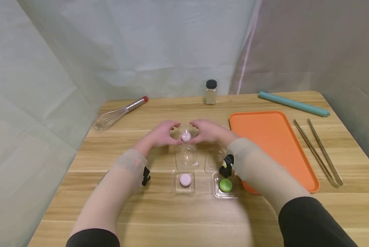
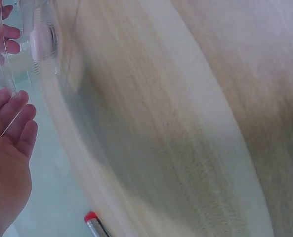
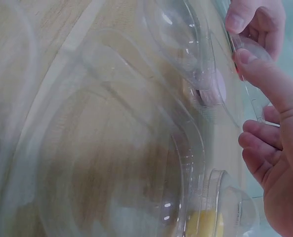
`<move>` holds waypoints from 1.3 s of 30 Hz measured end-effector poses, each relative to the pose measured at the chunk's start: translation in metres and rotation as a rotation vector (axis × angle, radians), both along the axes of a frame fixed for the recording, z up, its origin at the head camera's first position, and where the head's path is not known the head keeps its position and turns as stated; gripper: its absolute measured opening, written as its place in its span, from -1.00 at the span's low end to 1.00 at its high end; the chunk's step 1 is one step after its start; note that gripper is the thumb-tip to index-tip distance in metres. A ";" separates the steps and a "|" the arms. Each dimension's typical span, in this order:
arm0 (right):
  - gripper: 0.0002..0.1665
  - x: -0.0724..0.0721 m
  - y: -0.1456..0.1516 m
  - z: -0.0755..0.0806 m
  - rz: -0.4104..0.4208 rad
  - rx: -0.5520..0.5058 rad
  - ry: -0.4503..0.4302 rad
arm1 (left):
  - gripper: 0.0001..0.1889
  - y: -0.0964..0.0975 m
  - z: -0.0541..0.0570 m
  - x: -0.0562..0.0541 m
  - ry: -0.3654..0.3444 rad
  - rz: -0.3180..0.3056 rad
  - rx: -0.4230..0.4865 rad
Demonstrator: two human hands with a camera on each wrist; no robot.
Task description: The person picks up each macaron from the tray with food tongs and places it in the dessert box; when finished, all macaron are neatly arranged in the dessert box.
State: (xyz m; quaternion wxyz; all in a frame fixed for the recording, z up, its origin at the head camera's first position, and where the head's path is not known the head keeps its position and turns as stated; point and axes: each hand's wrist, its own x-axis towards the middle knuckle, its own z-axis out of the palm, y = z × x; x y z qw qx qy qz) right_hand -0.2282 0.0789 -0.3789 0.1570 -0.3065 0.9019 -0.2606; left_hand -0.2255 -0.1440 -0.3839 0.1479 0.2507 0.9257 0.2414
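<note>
Near the middle of the bench [image 1: 153,219], the left hand [image 1: 163,134] and the right hand [image 1: 210,131] pinch opposite sides of a clear lid [image 3: 256,48] above a pale pink macaron [image 1: 186,137] in its tray [image 3: 205,106]. Covering that macaron appears to be the step in hand; next, the lid likely needs lining up and even pressing down.

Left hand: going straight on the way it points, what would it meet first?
The left hand would meet the clear lid first, which it appears to hold; beyond lies the right hand, though depth through clear plastic is hard to judge.
</note>
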 end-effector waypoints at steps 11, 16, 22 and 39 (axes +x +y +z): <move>0.02 0.002 0.001 0.000 0.012 0.068 0.021 | -0.11 0.002 -0.006 0.000 0.003 -0.009 -0.025; 0.01 0.001 0.001 -0.002 0.013 0.077 0.039 | -0.11 0.002 -0.009 -0.001 0.008 -0.013 -0.025; 0.01 0.002 0.000 -0.002 -0.005 0.099 0.014 | -0.12 0.003 -0.008 -0.001 0.005 -0.017 -0.048; 0.05 -0.002 -0.008 -0.007 0.004 0.221 0.004 | -0.11 0.000 -0.011 -0.007 -0.041 -0.039 -0.071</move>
